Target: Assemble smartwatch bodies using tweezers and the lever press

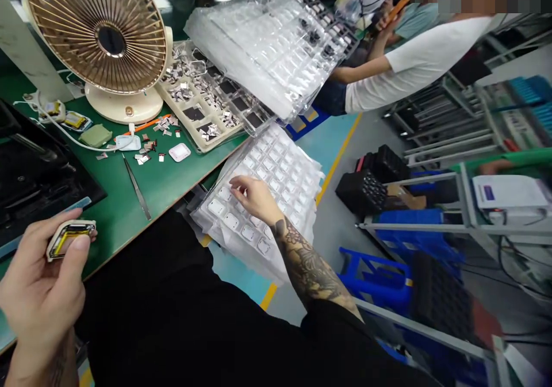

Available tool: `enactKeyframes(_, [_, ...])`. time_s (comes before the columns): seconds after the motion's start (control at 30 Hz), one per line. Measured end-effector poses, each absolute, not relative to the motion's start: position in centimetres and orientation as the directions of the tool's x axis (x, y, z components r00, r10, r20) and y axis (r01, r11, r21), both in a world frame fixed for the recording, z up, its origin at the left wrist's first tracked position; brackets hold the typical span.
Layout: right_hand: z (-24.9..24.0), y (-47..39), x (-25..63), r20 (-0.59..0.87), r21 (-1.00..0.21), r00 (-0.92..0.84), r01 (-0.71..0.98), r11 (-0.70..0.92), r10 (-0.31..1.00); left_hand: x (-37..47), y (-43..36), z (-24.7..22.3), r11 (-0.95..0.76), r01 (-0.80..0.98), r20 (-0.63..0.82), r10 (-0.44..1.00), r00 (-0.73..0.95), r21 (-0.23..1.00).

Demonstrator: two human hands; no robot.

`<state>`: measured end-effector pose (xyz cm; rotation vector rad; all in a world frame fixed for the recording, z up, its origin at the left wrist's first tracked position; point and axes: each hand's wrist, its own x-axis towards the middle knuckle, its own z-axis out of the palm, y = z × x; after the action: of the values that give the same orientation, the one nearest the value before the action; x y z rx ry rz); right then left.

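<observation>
At the lower left my left hand is closed around a small rounded-square device housing, with its thumb on the rim. A yellow part shows inside the housing. My right hand is stretched over a tray of white rounded-square covers, beside the table edge. Its fingers are loosely curled with a small gap at the thumb, and no held thing is seen. Close to its fingertips lies a white cover. Metal tweezers rest on the green table between my hands.
A fan stands on the table. Beside it is a beige compartment tray of small parts. Stacked clear plastic trays overhang the table edge. A co-worker's white sleeve is beyond them. Blue stools and metal frames stand at right.
</observation>
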<state>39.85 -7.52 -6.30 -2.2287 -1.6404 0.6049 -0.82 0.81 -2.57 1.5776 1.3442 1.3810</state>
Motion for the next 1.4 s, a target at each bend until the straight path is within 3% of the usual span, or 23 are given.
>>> enactKeyframes(0.2, [-8.2, -8.4, 38.1, -0.27, -0.286, 0.283, 0.889, -0.357, 0.921, -0.1, 1.0, -2.4, -0.345, 0.221, 0.383, 0.911, -0.155, 0.912])
enactKeyframes(0.37, [-8.5, -6.6, 38.5, -0.288, -0.238, 0.26, 0.913, -0.332, 0.922, -0.4, 0.9, -2.5, -0.298, 0.324, 0.367, 0.914, -0.176, 0.898])
enactKeyframes(0.53, [-6.6, -6.9, 39.6, -0.204, -0.278, 0.154, 0.938, -0.208, 0.967, -0.2, 0.1, -1.7, -0.092, 0.095, 0.111, 0.969, -0.222, 0.991])
enactKeyframes(0.6, [-4.9, -7.3, 39.5, -0.007, -0.319, 0.123, 0.94, -0.118, 0.992, 0.1, 0.0, -1.2, -0.073, 0.039, 0.079, 0.976, -0.202, 0.997])
enactKeyframes(0.67, [-2.9, -7.1, 38.9, 0.292, -0.409, 0.088, 0.911, 0.042, 0.952, 0.4, 0.2, -0.7, -0.073, -0.018, 0.069, 0.983, -0.172, 0.997])
enactKeyframes(0.73, [-1.0, -5.7, 37.5, 0.482, -0.506, 0.021, 0.823, 0.259, 0.876, 0.3, 0.4, -0.3, -0.064, -0.101, 0.051, 0.991, -0.127, 0.993])
enactKeyframes(0.87, [0.9, -0.8, 31.5, 0.61, -0.601, -0.222, 0.495, 0.627, 0.76, -0.6, 0.4, 0.0, -0.014, -0.212, -0.003, 0.997, -0.081, 0.977])
enactKeyframes(1.0, [1.0, 3.0, 24.2, 0.614, -0.691, -0.246, 0.293, 0.661, 0.75, -1.4, 0.0, -0.5, -0.032, -0.217, 0.004, 0.992, -0.127, 0.976])
enactKeyframes(1.17, [1.9, 4.1, 17.7, 0.545, -0.746, -0.473, 0.104, 0.658, 0.692, -1.8, -0.1, -1.6, -0.093, -0.223, 0.06, 0.987, -0.152, 0.97])
enactKeyframes(1.3, [1.6, 3.4, 15.8, 0.525, -0.762, -0.505, 0.081, 0.643, 0.685, -2.2, -0.2, -2.2, -0.11, -0.231, 0.079, 0.987, -0.138, 0.967])
enactKeyframes(1.4, [1.1, 3.6, 16.0, 0.545, -0.707, -0.519, 0.138, 0.694, 0.658, -2.4, -0.1, -2.2, -0.099, -0.258, 0.067, 0.989, -0.129, 0.961])
